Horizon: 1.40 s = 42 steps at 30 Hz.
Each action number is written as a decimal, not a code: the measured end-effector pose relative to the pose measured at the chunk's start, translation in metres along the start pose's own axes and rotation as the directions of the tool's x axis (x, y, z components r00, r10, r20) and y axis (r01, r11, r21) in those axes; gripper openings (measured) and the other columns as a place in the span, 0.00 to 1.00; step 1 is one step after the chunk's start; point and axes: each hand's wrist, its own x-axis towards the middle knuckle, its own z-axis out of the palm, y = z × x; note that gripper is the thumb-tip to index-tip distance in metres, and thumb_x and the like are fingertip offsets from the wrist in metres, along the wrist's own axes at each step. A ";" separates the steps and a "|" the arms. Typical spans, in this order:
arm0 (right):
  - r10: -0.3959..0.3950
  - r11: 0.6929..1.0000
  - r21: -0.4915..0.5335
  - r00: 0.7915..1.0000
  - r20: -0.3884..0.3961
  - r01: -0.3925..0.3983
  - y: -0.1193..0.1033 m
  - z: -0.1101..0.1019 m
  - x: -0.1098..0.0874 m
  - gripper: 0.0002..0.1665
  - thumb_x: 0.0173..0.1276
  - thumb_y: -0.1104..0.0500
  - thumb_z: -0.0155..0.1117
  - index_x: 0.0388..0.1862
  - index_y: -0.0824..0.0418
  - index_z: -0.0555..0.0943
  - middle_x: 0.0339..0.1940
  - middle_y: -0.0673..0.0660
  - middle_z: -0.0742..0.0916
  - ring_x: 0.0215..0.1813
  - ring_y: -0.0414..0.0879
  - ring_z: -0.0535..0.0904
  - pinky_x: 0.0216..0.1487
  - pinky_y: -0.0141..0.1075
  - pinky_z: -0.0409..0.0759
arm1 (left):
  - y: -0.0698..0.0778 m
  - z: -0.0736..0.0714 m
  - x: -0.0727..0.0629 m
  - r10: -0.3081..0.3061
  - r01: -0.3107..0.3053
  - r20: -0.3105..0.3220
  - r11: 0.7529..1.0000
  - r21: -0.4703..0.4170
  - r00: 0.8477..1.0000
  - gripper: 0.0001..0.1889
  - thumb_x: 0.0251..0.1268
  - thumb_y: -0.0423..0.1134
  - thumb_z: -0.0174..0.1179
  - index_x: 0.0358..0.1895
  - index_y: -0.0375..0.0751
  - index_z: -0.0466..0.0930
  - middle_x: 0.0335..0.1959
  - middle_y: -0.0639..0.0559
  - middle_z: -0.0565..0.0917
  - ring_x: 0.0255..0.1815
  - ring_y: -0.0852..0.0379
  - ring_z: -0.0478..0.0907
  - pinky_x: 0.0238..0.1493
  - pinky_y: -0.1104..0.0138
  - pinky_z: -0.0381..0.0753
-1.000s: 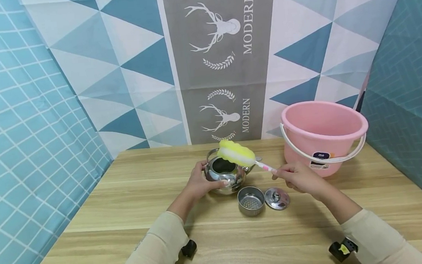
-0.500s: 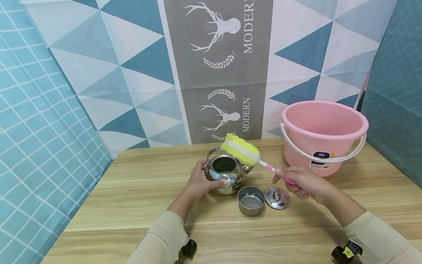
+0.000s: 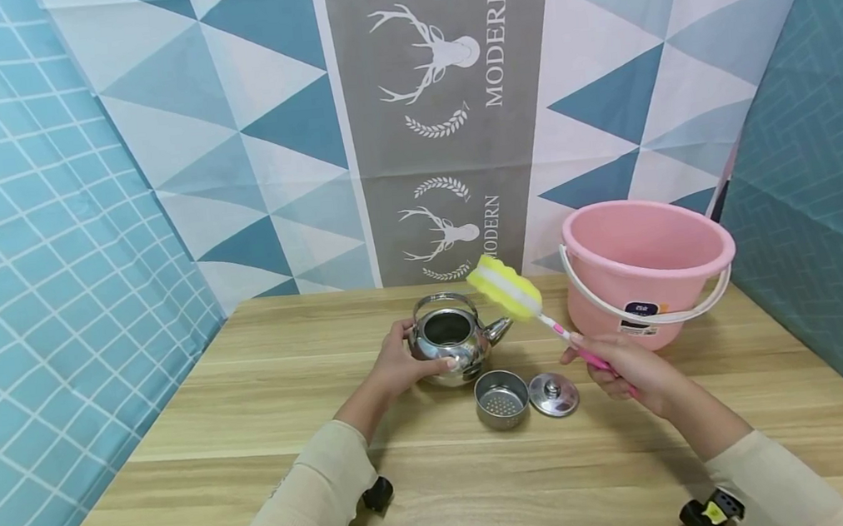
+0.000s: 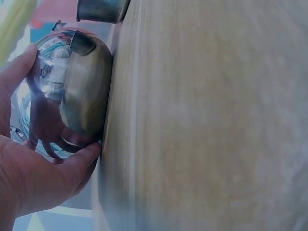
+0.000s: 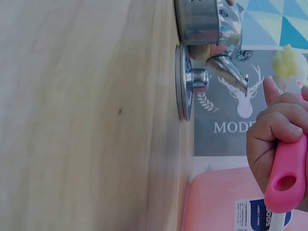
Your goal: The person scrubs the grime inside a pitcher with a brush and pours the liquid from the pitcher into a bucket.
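A shiny metal teapot (image 3: 450, 351) stands lidless on the table, its spout toward the right. My left hand (image 3: 405, 370) grips its left side, thumb across the front and fingers round the back; the left wrist view shows the fingers low on the teapot (image 4: 86, 91). In my right hand (image 3: 630, 370) is a sponge brush (image 3: 508, 289), held by its pink handle (image 5: 289, 168). The brush's yellow sponge head is up in the air, right of the teapot and above its spout. In front of the teapot sit a perforated metal strainer (image 3: 503, 414) and the round lid (image 3: 553, 394).
A pink bucket (image 3: 640, 311) with a white handle stands at the back right of the wooden table (image 3: 269, 410). Patterned cloth (image 3: 447, 127) hangs behind, and blue-tiled sheeting (image 3: 51, 245) lines the left side.
My right hand has moved right and slightly down, taking the brush's sponge head from above the teapot to its right. The left hand and teapot have stayed put.
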 end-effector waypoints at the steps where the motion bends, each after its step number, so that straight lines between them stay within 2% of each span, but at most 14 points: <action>1: -0.003 1.000 0.002 1.000 -0.011 0.003 0.001 -0.001 -0.001 0.24 0.78 0.46 0.49 0.44 0.67 0.77 0.14 0.46 0.66 0.14 0.35 0.58 0.15 0.25 0.57 | 0.000 0.000 0.000 0.000 0.000 0.000 1.000 -0.001 1.000 0.49 0.37 0.41 0.81 0.67 0.43 0.63 0.66 0.42 0.66 0.71 0.43 0.58 0.73 0.45 0.50; 7: -0.023 1.000 0.005 0.994 -0.102 0.024 0.003 -0.005 -0.005 0.25 0.77 0.44 0.49 0.43 0.65 0.79 0.15 0.46 0.67 0.14 0.35 0.57 0.14 0.25 0.56 | 0.000 -0.001 0.000 0.007 -0.007 0.002 1.000 -0.004 1.000 0.48 0.38 0.41 0.81 0.66 0.44 0.63 0.66 0.43 0.66 0.71 0.44 0.57 0.73 0.45 0.50; 11: -0.006 1.000 0.003 0.988 -0.152 0.007 0.004 -0.008 -0.007 0.26 0.76 0.43 0.51 0.43 0.66 0.79 0.15 0.45 0.67 0.14 0.34 0.57 0.14 0.25 0.56 | 0.000 -0.001 0.000 0.010 -0.010 0.005 1.000 -0.004 1.000 0.48 0.38 0.41 0.81 0.67 0.43 0.63 0.66 0.43 0.66 0.71 0.44 0.57 0.73 0.45 0.50; 19: 0.043 0.999 -0.011 0.983 -0.176 -0.045 0.010 -0.017 -0.008 0.28 0.76 0.43 0.50 0.47 0.70 0.75 0.15 0.46 0.67 0.14 0.34 0.57 0.13 0.25 0.57 | -0.001 -0.001 0.001 0.008 -0.008 0.000 1.000 0.006 1.000 0.49 0.38 0.42 0.81 0.67 0.43 0.62 0.66 0.42 0.66 0.71 0.44 0.58 0.72 0.45 0.51; 25: 0.097 0.994 -0.033 0.976 -0.197 -0.106 0.015 -0.023 -0.009 0.29 0.77 0.42 0.49 0.48 0.70 0.75 0.15 0.46 0.67 0.13 0.34 0.57 0.13 0.25 0.57 | -0.002 -0.001 0.001 0.002 -0.002 -0.010 1.000 0.016 1.000 0.50 0.37 0.42 0.82 0.67 0.43 0.62 0.66 0.42 0.65 0.70 0.43 0.59 0.72 0.45 0.53; 29: 0.143 0.985 -0.066 0.972 -0.186 -0.157 0.018 -0.026 -0.011 0.29 0.76 0.41 0.48 0.46 0.67 0.76 0.15 0.45 0.67 0.13 0.35 0.57 0.14 0.26 0.57 | -0.002 0.000 0.001 0.004 -0.004 -0.008 1.000 0.012 1.000 0.49 0.37 0.42 0.82 0.67 0.43 0.62 0.65 0.42 0.66 0.70 0.43 0.59 0.72 0.45 0.52; 35: 0.178 0.979 -0.074 0.971 -0.160 -0.192 0.022 -0.029 -0.012 0.26 0.77 0.42 0.45 0.40 0.63 0.77 0.15 0.45 0.66 0.14 0.34 0.57 0.15 0.26 0.58 | 0.000 -0.001 0.000 0.006 -0.006 -0.005 1.000 0.005 1.000 0.49 0.36 0.42 0.82 0.66 0.43 0.63 0.65 0.42 0.66 0.70 0.44 0.59 0.72 0.46 0.52; 42: 0.242 0.958 -0.116 0.958 -0.153 -0.261 0.026 -0.031 -0.010 0.26 0.78 0.43 0.43 0.38 0.63 0.77 0.14 0.45 0.67 0.14 0.34 0.58 0.15 0.25 0.58 | 0.000 0.000 -0.001 0.011 -0.011 -0.009 1.000 0.019 1.000 0.50 0.36 0.43 0.82 0.66 0.43 0.63 0.65 0.42 0.67 0.70 0.43 0.59 0.73 0.46 0.51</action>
